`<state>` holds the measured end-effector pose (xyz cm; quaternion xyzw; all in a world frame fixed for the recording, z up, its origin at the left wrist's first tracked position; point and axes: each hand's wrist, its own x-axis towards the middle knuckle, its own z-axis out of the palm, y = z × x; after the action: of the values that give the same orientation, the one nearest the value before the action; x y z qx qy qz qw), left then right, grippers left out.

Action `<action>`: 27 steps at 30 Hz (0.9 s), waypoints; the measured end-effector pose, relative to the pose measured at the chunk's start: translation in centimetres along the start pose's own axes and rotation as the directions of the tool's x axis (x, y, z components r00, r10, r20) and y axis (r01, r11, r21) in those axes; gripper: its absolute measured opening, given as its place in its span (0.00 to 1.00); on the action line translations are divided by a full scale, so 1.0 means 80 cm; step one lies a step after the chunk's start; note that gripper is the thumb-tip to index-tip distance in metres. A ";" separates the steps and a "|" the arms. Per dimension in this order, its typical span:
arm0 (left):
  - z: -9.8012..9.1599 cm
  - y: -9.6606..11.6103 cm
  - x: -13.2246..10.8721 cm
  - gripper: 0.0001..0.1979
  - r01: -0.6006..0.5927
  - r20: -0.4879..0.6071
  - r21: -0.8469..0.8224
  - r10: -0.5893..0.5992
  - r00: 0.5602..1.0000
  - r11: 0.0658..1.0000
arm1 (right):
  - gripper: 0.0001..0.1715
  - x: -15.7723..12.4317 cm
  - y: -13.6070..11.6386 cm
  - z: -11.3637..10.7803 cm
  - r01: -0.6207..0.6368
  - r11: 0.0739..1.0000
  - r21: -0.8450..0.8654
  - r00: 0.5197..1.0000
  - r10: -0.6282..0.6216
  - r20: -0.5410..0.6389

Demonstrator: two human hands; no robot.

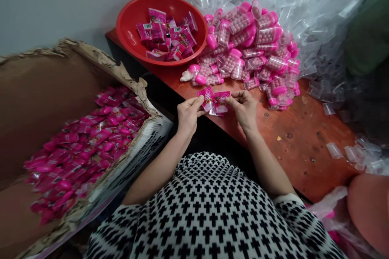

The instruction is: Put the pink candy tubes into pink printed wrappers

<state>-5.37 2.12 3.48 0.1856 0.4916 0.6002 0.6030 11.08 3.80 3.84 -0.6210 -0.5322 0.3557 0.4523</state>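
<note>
At a scuffed red tabletop (pixel 288 141), pinching small pink packets (pixel 208 99) by fingertip with both left hand (pixel 188 116) and right hand (pixel 244 112), just nearer and right of the red bowl (pixel 127 28), maybe joined (kinda hard to tell), so could rip one by tugging too hard.
</note>
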 end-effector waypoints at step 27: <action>0.004 -0.003 -0.012 0.14 0.190 0.151 0.032 -0.192 0.970 0.981 | 0.13 -0.015 -0.013 0.003 -0.294 0.923 0.249 0.906 0.186 0.380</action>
<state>-4.76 1.31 3.79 0.1880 0.4646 0.5192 0.6922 10.30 2.73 4.70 -0.5331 -0.4624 0.5904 0.3916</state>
